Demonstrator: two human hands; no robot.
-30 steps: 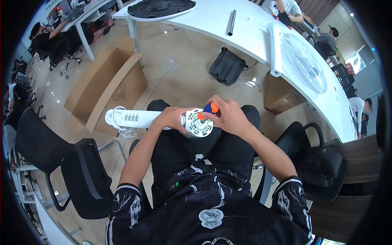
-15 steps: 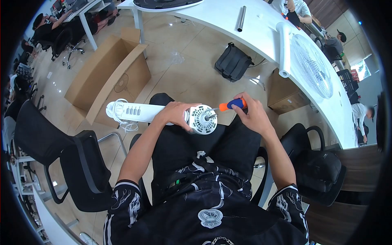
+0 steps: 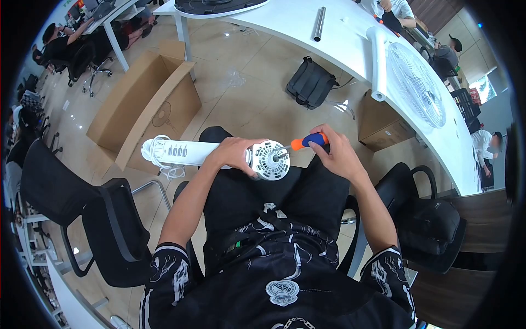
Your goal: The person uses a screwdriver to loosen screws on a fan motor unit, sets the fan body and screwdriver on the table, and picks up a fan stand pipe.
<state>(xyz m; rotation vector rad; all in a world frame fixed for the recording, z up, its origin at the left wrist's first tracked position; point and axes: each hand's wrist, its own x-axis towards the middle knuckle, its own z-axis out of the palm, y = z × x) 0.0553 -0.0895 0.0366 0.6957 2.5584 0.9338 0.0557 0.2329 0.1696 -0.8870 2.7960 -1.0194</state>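
Observation:
Across my lap lies a white fan body (image 3: 189, 153), with a row of buttons on its neck and a coiled white cord (image 3: 160, 159) at its left end. My left hand (image 3: 236, 153) is wrapped around it just behind the round slotted motor housing (image 3: 268, 169). A metal shaft sticks out from the housing's centre. My right hand (image 3: 335, 149) grips the blue and orange handle of a screwdriver (image 3: 310, 141). The blade points left to the housing, close to the shaft; whether the tip touches a screw is too small to tell.
An open cardboard box (image 3: 148, 104) stands on the floor at left front. The white curved table (image 3: 350, 46) bears a metal tube (image 3: 319, 24), a white pole (image 3: 378, 66) and a fan grille (image 3: 415, 85). A black backpack (image 3: 311, 82) lies on the floor; black chairs (image 3: 112, 233) flank me.
The screwdriver's handle has shifted very slightly left and down with my right hand. My left hand and the fan body look almost unmoved. The surroundings have shifted a little with my head.

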